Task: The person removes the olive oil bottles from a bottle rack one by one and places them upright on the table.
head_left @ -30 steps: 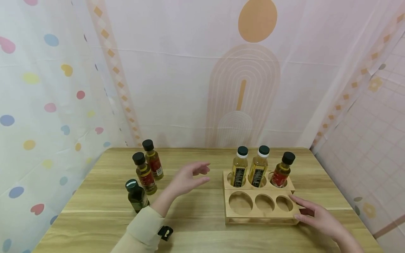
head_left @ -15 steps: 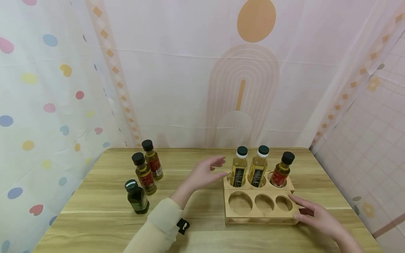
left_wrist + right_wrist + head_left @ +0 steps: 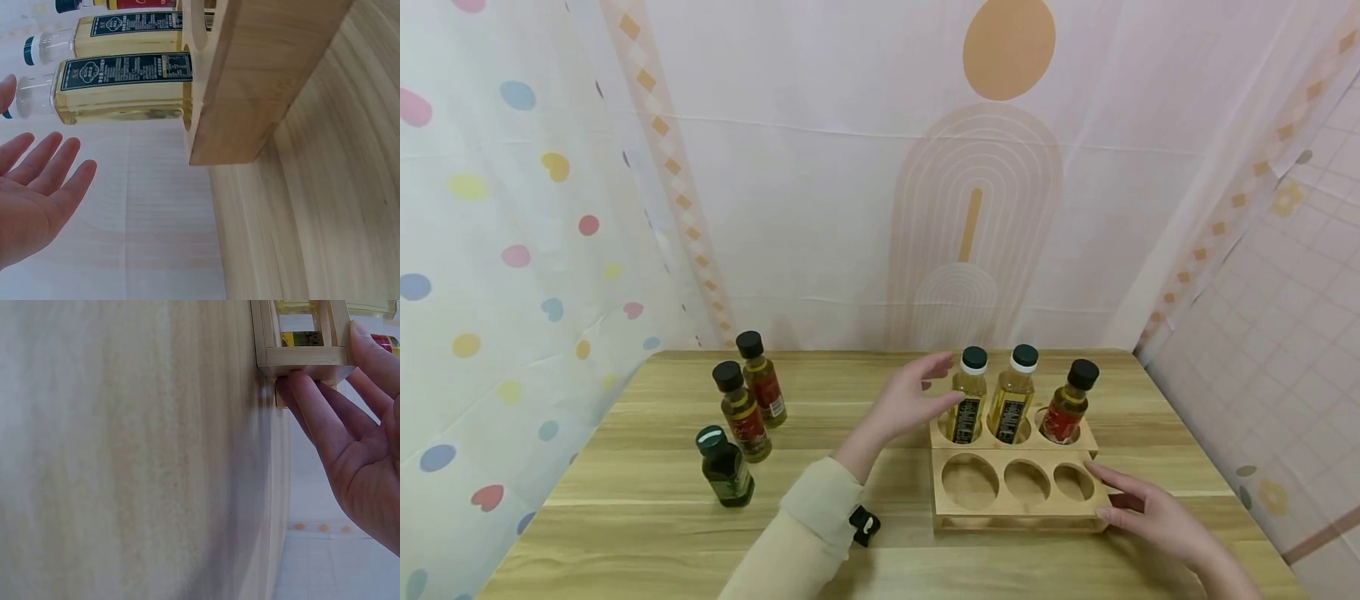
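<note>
A two-tier wooden bottle rack (image 3: 1011, 504) stands on the table, with round holes in both tiers. Its upper tier holds two clear bottles of pale yellow oil, the left bottle (image 3: 967, 408) and the middle bottle (image 3: 1011, 404), plus a red-labelled bottle (image 3: 1063, 412) at the right. Beside the left bottle is my left hand (image 3: 906, 407), thumb and fingers spread around its neck area; the left wrist view shows the fingers (image 3: 53, 165) apart from the glass. My right hand (image 3: 1161, 517) holds the rack's right end, thumb at the front corner, fingers (image 3: 319, 415) along the side.
On the table's left stand two red-labelled oil bottles with black caps, a nearer bottle (image 3: 747, 421) and a farther bottle (image 3: 765, 387). A short dark green bottle (image 3: 727, 475) is in front of them. A patterned curtain (image 3: 820, 208) hangs behind the table.
My left hand has moved right and slightly away from me, from the middle of the table to beside the left oil bottle. The right hand and the rack have stayed put.
</note>
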A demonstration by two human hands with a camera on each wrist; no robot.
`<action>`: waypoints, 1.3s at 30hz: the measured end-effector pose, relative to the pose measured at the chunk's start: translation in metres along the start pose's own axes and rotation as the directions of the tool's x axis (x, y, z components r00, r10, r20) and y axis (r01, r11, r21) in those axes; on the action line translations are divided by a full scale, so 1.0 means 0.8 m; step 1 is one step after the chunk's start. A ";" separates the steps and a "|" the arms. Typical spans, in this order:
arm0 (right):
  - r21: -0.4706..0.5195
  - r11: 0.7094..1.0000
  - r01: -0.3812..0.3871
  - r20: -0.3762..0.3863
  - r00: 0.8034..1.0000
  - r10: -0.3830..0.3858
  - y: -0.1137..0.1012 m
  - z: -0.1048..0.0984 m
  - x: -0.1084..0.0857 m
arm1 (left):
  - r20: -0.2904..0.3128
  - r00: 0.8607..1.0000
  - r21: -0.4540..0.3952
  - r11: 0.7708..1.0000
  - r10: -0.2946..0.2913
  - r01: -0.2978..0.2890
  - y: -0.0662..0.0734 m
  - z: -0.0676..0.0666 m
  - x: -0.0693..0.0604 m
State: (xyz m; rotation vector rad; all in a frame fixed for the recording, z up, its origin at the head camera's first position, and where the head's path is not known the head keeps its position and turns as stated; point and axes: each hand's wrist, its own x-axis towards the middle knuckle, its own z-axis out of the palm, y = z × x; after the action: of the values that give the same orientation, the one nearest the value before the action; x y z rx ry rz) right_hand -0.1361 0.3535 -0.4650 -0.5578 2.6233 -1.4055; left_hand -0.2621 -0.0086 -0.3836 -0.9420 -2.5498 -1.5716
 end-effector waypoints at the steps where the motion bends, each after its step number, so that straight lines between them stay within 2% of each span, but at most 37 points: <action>1: 0.001 1.000 0.000 0.002 1.000 0.000 0.000 0.000 0.000 | -0.003 1.000 0.001 1.000 -0.005 0.005 0.001 0.001 0.002; 12: -0.023 1.000 0.009 0.014 1.000 -0.008 -0.002 -0.001 0.001 | -0.006 1.000 -0.022 0.999 -0.026 0.026 0.010 0.008 0.019; 18: -0.015 1.000 0.016 0.005 1.000 -0.016 0.001 -0.001 0.000 | -0.018 1.000 -0.074 0.997 -0.015 0.013 0.010 0.009 0.025; 32: 0.030 0.998 0.051 0.000 0.999 -0.051 0.005 0.000 0.000 | -0.088 0.995 -0.219 0.976 -0.037 0.017 0.012 0.024 0.029; 39: -0.016 1.000 0.012 0.005 1.000 -0.012 0.003 0.000 0.001 | -0.125 0.989 -0.243 0.969 -0.085 0.053 0.014 0.028 0.027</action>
State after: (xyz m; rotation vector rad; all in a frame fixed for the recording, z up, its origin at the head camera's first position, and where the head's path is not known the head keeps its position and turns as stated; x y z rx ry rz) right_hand -0.1374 0.3546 -0.4668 -0.5795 2.6338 -1.3859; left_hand -0.2681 0.0235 -0.3792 -0.7382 -2.3658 -1.9244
